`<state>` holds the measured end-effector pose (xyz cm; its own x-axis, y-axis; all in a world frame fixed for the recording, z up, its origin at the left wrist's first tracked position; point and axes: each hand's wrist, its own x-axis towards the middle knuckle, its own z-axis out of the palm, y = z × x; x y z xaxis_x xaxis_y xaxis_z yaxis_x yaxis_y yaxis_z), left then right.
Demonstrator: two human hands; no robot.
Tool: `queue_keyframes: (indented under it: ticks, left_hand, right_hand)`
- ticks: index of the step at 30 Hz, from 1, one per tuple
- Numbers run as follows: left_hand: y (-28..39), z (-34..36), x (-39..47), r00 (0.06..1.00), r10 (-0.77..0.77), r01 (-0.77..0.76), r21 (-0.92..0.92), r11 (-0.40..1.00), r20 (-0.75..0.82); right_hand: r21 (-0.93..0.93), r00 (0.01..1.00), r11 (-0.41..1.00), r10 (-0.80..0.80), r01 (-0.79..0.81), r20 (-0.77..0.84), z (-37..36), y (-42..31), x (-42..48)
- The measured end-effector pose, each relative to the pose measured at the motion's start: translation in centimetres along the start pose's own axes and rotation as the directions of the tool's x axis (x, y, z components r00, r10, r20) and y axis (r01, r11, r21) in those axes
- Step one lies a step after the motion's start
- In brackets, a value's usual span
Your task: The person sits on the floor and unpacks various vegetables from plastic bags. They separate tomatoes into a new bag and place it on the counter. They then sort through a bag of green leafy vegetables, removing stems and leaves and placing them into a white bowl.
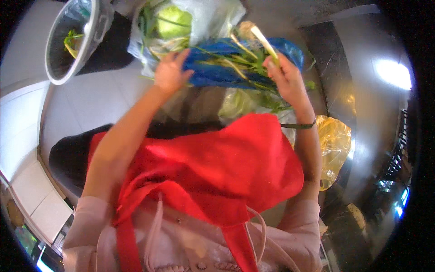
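My right hand (pixel 285 80) grips a spring onion (pixel 263 38), its white root end pointing up and away from me. Beneath it a blue plastic bag (pixel 212 76) is spread out with several more long green stalks (pixel 234 63) across it. My left hand (pixel 171 73) is at the bag's left end, fingers apart, with nothing seen in it. Just beyond that hand, a pale green cabbage (pixel 174 22) sits among greens on a clear plastic bag (pixel 217 13). A brownish, blurred clump (pixel 247 30) lies behind the held stalk.
A round plastic basket (pixel 56 73) with some greens (pixel 72 42) inside stands at the upper left. Leafy greens in clear plastic (pixel 238 103) lie nearer my lap, under a red apron (pixel 217 159). To the right is a crumpled yellow plastic bag (pixel 334 146).
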<state>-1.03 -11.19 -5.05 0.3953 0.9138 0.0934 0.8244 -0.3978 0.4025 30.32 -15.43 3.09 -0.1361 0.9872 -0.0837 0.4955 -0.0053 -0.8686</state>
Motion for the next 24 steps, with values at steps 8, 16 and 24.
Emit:
queue_keyframes:
  ticks: [8, 16, 24]
  left_hand:
    - [11.9, -7.2, 4.1, 0.974, -0.228, 0.059, -0.967, 0.246, 0.001]
    - [1.1, -23.6, 7.6, 0.820, -0.448, -0.359, -0.930, 0.080, -0.355]
    - [-2.8, -30.2, 5.9, 0.830, -0.376, -0.452, -0.892, -0.022, -0.412]
  right_hand:
    - [0.056, 0.940, 0.941, -0.330, 0.335, -0.083, 5.9, -4.9, 3.4]
    - [-0.309, 0.983, 0.951, -0.066, 0.010, -0.173, 3.6, 8.8, 1.7]
    - [-0.466, 0.946, 0.862, -0.295, 0.202, -0.135, 3.2, 7.9, -0.1]
